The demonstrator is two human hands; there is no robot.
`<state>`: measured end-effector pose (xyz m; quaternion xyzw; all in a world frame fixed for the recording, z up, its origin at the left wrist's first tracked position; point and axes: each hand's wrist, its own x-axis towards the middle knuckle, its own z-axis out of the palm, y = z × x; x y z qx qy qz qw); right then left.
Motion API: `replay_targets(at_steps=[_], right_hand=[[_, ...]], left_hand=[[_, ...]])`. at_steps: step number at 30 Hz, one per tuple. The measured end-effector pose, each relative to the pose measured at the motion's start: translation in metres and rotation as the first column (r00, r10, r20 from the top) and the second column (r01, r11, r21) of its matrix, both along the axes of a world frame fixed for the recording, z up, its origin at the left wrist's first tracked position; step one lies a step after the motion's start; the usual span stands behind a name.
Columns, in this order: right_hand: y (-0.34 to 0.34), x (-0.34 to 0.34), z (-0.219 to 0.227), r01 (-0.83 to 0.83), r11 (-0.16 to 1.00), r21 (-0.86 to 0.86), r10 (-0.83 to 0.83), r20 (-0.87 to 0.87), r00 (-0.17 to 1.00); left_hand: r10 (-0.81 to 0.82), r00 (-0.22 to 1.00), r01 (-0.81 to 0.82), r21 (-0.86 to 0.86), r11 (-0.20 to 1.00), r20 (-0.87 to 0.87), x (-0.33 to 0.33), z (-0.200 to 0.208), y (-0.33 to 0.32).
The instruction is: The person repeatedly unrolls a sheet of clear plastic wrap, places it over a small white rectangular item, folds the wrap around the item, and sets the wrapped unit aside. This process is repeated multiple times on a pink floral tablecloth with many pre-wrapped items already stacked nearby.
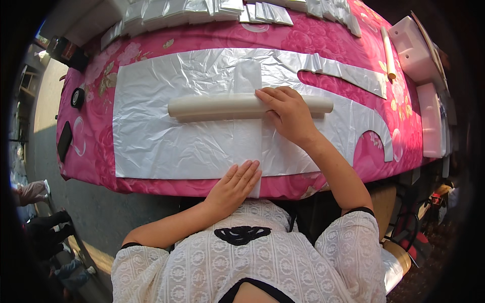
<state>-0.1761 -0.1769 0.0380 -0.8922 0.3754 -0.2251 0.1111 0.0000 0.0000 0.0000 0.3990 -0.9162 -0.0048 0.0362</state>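
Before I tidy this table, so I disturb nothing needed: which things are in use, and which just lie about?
In use:
long off-white tube, under the right hand
flat silvery plastic bag, left hand at its near edge

Apparently just lying about:
flat black rectangular object
small round black object
thin tan rod

A small workshop: plastic bags (187, 11) lie stacked on the table (93, 151) beyond the right hand (290, 115), white boxes (414, 53) stand to its right, and possibly people's legs (34, 194) show far left of the left hand (234, 183).
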Motion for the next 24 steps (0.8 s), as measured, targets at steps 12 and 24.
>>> replay_targets(at_steps=[12,24], right_hand=[[-0.014,0.006,0.006,-0.212,0.974,0.079,0.204,0.095,0.974],[0.066,0.0,-0.01,-0.309,0.93,0.197,0.292,0.113,0.95]], left_hand=[[-0.255,0.9,0.328,0.162,0.931,-0.354,0.041,0.017,-0.018],[-0.067,0.624,0.325,0.181,0.928,-0.779,0.048,0.02,-0.03]])
